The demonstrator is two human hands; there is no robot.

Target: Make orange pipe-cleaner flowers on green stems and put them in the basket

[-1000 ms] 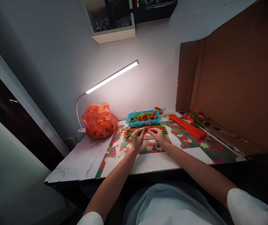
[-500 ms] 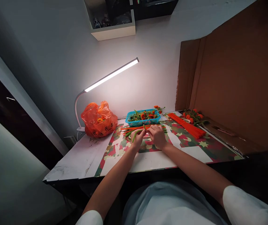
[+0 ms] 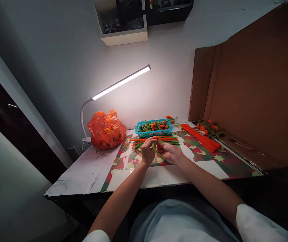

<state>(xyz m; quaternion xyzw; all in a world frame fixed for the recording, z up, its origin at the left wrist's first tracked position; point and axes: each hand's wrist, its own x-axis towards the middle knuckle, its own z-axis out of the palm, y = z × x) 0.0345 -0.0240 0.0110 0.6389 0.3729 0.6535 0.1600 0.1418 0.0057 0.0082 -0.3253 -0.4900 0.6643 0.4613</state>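
My left hand [image 3: 148,151] is closed, its fingertips pinching a green pipe cleaner [image 3: 157,153] near a small orange tip. My right hand [image 3: 169,152] meets it from the right, thumb and fingers closed on the same green piece, which bends down between the two hands. Just behind them lie loose orange and green pipe cleaners [image 3: 173,140] on the table. A blue basket [image 3: 155,134] stands at the back, heaped with orange pipe-cleaner flowers on green stems. Fingers cover part of the held piece, so its exact shape is unclear.
An orange plastic bag [image 3: 106,131] with orange flowers inside stands left, beside a lit lamp [image 3: 121,82]. Bundled orange pipe cleaners [image 3: 201,138] and finished flowers [image 3: 206,127] lie at the right, near a cardboard sheet [image 3: 249,101]. A wall shelf [image 3: 125,38] hangs above.
The green pipe cleaner has turned: its loose end hung left of my left hand and now curves down between the hands. An orange tip shows at the fingertips. My right hand has rolled over.
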